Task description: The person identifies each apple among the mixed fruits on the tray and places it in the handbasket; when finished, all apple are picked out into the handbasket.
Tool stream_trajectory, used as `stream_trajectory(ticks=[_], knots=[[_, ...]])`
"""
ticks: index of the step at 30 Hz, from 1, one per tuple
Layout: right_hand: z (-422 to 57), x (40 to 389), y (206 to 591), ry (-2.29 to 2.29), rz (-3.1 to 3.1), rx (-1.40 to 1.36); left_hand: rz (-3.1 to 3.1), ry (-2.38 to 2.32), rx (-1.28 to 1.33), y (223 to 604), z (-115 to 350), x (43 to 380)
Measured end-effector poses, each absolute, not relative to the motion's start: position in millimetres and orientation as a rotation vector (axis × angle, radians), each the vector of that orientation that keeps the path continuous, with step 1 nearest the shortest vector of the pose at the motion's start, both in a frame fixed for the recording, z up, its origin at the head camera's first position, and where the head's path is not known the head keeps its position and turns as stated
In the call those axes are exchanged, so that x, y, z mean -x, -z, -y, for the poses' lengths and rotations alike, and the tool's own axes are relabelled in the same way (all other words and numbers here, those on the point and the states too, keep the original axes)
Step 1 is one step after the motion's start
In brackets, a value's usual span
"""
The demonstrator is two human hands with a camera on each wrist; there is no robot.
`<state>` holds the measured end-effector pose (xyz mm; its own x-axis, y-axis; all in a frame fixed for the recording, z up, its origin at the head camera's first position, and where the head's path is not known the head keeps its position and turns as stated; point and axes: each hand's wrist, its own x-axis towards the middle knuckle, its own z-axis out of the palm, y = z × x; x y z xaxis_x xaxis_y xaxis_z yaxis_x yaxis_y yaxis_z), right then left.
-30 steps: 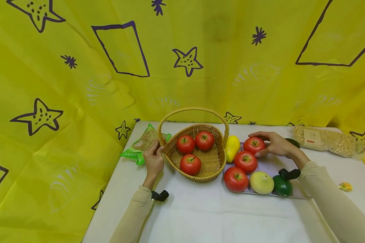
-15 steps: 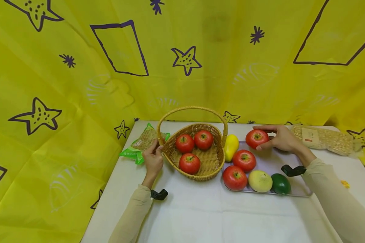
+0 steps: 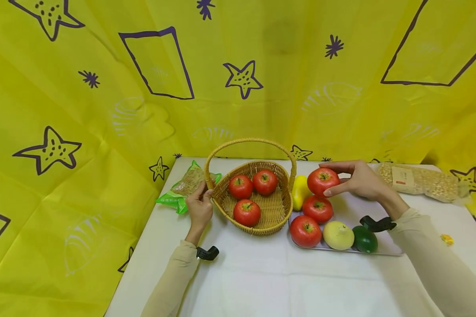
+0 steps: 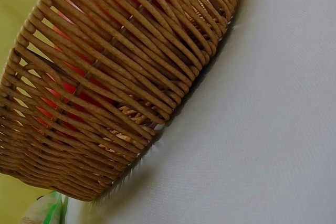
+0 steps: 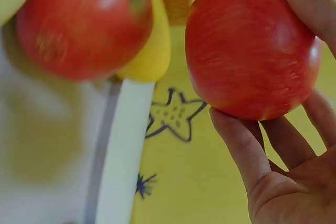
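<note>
While a yellow cloth (image 3: pixel 285 119) hangs behind everything, a white-covered table (image 3: pixel 254 281) bears the wicker basket (image 3: pixel 275 216) at its middle and the lilac tray (image 3: pixel 344 206) just to the right. The left hand (image 3: pixel 200 212) stays at the basket's left end, thumb and fingers curled on the rim by the handle's foot. The right hand (image 3: pixel 362 181) has raised a red apple (image 3: pixel 320 181) off the far part of the tray and shifted it left; its fingers are spread to the fruit's width, gripping it with fingertips on the far side and thumb on the near. That apple now hangs nearer the basket, outside its rim. Three apples (image 3: pixel 240 187) lie inside, a count that is unchanged, and two apples (image 3: pixel 318 209) rest at the tray's left end, so the raised one seems mid-carry, between the groups.
</note>
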<state>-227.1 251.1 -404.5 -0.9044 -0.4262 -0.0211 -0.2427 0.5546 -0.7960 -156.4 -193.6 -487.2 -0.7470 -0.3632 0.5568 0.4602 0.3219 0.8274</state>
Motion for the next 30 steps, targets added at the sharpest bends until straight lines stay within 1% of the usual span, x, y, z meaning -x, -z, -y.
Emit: stream_trajectory(ticks=[8, 14, 30], knots=[[-228.7, 219.4, 402.6, 1.451, -2.41, 0.743, 1.881, 1.517, 0.096, 506.9, 201.9, 167.5], [-214.0, 215.2, 404.6, 1.559, -2.247, 0.845, 1.874, 1.519, 0.101, 510.9, 205.1, 170.0], [-201.2, 204.5, 408.2, 1.65, -2.155, 0.838, 1.89, 1.504, 0.091, 509.5, 204.7, 168.7]])
